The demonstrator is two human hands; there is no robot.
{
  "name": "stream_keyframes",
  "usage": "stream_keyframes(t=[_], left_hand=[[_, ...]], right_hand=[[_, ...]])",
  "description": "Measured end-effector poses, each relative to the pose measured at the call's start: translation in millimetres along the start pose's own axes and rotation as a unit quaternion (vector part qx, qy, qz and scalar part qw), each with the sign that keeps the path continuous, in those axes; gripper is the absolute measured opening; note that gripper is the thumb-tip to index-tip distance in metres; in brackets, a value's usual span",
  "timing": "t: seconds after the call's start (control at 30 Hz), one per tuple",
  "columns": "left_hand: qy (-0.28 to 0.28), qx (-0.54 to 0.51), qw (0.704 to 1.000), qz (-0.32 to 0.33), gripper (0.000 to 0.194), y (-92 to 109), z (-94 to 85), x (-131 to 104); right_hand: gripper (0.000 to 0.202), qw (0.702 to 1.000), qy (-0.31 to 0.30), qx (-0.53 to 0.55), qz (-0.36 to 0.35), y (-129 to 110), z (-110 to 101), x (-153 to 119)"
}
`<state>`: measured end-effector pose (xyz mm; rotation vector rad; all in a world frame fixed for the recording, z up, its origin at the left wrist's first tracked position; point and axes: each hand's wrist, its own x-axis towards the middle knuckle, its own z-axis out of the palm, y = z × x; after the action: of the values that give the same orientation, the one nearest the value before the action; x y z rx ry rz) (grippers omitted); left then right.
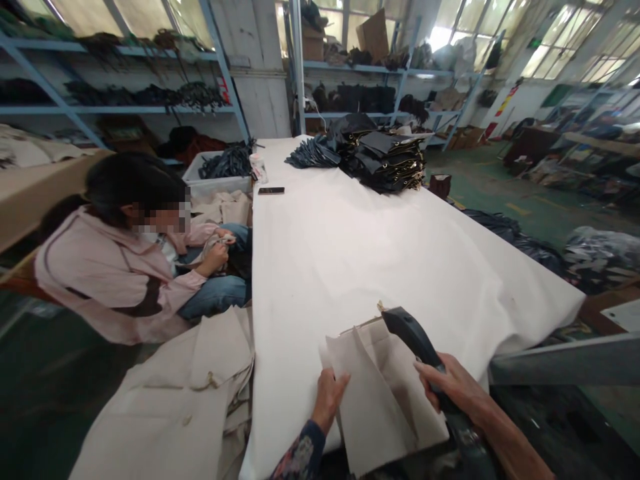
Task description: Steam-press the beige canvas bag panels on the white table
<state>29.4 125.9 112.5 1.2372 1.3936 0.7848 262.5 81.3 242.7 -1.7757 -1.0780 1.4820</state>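
My left hand [330, 399] is closed on the left edge of a beige fabric bag [373, 400], which stands partly open at the near edge of the white-covered table [320, 253]. Its thumb lies against the outer face of the fabric. My right hand [450, 383] is wrapped around a black, curved handheld tool [413, 331]; its exact kind I cannot make out. The tool's tip reaches the bag's top edge, near a small gold-coloured metal fitting [380, 307]. Part of the bag is hidden behind the tool and my right hand.
A stack of beige fabric pieces [165, 400] lies at the left. Another person [125, 260] sits beside the table, handling fabric. Black bags with gold hardware [385, 157] are piled at the far end, near a phone [271, 191] and a grey bin [200, 175].
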Motion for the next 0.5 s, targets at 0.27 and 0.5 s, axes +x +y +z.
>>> stream_keyframes(t=[0.27,0.5], left_hand=[[0.061,0.180,0.973,0.131,0.027,97,-50.0,59],[0.053,0.528,0.776,0.340,0.026,168,-58.3,63]], right_hand=[[0.041,1.000,0.009,0.006,0.025,30,-15,-19],[0.038,0.998,0.029,0.027,0.051,40,-21,-35]])
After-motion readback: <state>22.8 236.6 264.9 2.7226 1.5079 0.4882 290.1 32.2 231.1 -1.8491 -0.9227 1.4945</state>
